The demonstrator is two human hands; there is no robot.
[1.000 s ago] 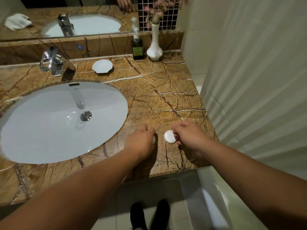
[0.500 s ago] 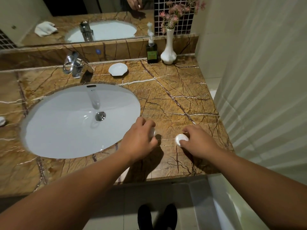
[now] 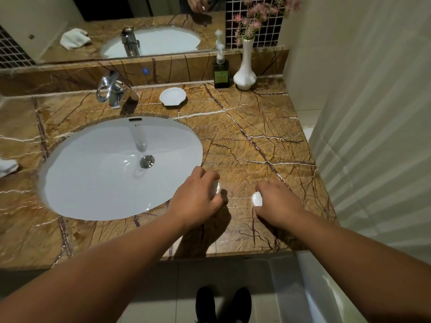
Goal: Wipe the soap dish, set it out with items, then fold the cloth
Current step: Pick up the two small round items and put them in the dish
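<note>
Since a second ago the left hand (image 3: 196, 199) has lifted slightly toward the white oval sink (image 3: 116, 169), its fingers curled round a small round white item (image 3: 215, 188). The right hand (image 3: 277, 201) stays low on the brown veined marble counter (image 3: 245, 141), pinching a second small round white item (image 3: 256, 198). The white shell-shaped soap dish (image 3: 172, 96) sits empty near the chrome faucet (image 3: 112, 89). A white cloth (image 3: 7, 166) lies at the counter's left edge.
</note>
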